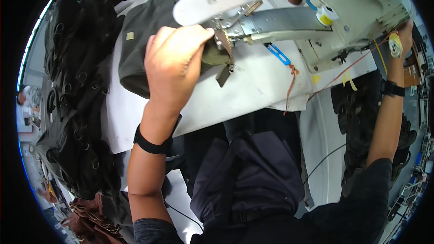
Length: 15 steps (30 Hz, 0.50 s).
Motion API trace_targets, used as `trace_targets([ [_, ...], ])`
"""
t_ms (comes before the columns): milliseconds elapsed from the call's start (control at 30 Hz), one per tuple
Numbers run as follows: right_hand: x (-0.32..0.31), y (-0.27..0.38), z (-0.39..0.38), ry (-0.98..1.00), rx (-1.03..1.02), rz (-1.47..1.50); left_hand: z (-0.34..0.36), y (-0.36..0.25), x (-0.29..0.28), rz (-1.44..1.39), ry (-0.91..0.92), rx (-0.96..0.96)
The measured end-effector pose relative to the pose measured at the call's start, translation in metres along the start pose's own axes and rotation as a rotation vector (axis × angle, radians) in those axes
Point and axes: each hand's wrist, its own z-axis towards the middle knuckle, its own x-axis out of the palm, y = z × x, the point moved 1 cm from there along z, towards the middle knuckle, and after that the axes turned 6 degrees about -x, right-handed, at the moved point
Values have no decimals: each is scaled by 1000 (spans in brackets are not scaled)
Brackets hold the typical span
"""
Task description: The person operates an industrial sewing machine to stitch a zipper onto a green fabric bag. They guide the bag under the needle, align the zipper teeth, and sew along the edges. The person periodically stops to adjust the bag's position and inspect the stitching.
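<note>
My left hand [175, 61] is closed, thumb and fingertips pinched on the edge of a dark green canvas bag [149, 22] beside the sewing machine's needle area. A zipper [227, 43] with metal teeth and a short dark fabric tab [223, 75] hang from the bag there. My right hand [406, 40] reaches to the far right end of the sewing machine [361, 0]. Its fingers are mostly hidden, so whether it grips anything is unclear. A small pale yellow roll [395, 46] shows against that hand.
On the white table [203, 108] lies a blue plastic tool [278, 54] tied with orange cord [291, 83]. Dark bags with metal rings [74, 90] are piled at the left, more dark bags [357, 108] hang at the right. Brown fabric [92, 217] sits lower left.
</note>
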Motion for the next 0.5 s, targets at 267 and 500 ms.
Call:
trace_targets([
  [267, 26, 46, 74, 264, 16, -137, -2, 7, 5, 64, 73, 26],
  [500, 24, 47, 76, 145, 56, 173, 14, -16, -20, 79, 147, -12],
])
